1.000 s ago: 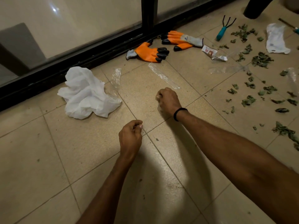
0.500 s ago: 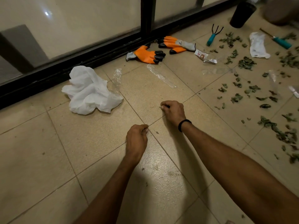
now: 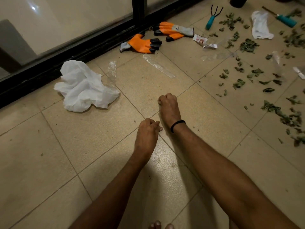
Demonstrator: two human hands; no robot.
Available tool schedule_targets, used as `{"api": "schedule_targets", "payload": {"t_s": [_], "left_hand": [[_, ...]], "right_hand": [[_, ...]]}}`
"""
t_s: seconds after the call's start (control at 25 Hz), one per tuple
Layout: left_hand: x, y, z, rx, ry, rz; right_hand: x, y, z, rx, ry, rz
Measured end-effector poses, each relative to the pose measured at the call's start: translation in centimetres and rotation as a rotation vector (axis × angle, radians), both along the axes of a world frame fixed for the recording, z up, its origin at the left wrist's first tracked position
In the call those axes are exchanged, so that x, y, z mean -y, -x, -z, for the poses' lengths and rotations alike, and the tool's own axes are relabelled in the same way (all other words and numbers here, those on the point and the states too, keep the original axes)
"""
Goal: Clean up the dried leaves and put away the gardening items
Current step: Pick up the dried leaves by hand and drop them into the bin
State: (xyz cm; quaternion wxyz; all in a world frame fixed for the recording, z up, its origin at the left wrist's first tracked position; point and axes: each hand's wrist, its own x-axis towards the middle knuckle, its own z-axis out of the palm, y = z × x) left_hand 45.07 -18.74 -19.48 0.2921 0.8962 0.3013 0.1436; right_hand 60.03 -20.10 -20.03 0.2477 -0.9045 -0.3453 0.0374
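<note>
Quick tally from the floor: two orange gloves (image 3: 143,44), two teal-handled hand tools (image 3: 210,22), two crumpled white bags (image 3: 84,86), one crumpled printed packet (image 3: 200,40), at least three clear plastic strips (image 3: 158,66). Dried leaves (image 3: 248,46)? Dozens, honestly too many to count.

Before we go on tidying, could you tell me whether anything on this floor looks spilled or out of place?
Dried leaves lie scattered over the tiles on the right. Two orange gloves lie loose by the black door track, a teal hand rake beyond them, and a crumpled white sheet lies further left.
</note>
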Motion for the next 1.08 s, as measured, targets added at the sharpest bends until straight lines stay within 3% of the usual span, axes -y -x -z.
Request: {"api": "schedule_targets", "payload": {"t_s": [0.12, 0.28, 0.48, 0.6, 0.72, 0.88, 1.08], "left_hand": [[0.6, 0.2, 0.3, -0.035, -0.085, 0.016], [0.2, -0.6, -0.7, -0.068, -0.004, -0.027], [-3.1, 2.7, -1.8, 0.143, 0.488, -0.308], [-5.7, 5.7, -0.9, 0.172, 0.652, -0.433], [-6.2, 7.2, -0.9, 0.239, 0.808, -0.493], [-5.2, 8.7, -1.4, 0.235, 0.825, -0.456], [-3.6, 10.7, -1.3, 0.157, 0.709, -0.402]], "right_hand": [[0.6, 1.4, -0.5, -0.19, -0.08, 0.105], [4.7, 4.3, -1.9, -0.45, -0.271, 0.206], [8.4, 7.0, -2.2, -0.528, -0.291, 0.288], [7.9, 7.2, -2.5, -0.487, -0.216, 0.244], [7.5, 8.0, -3.6, -0.518, -0.145, 0.164], [8.9, 11.3, -5.0, -0.6, 0.065, -0.155], [10.2, 14.5, -3.8, -0.368, 0.166, -0.408]]}}
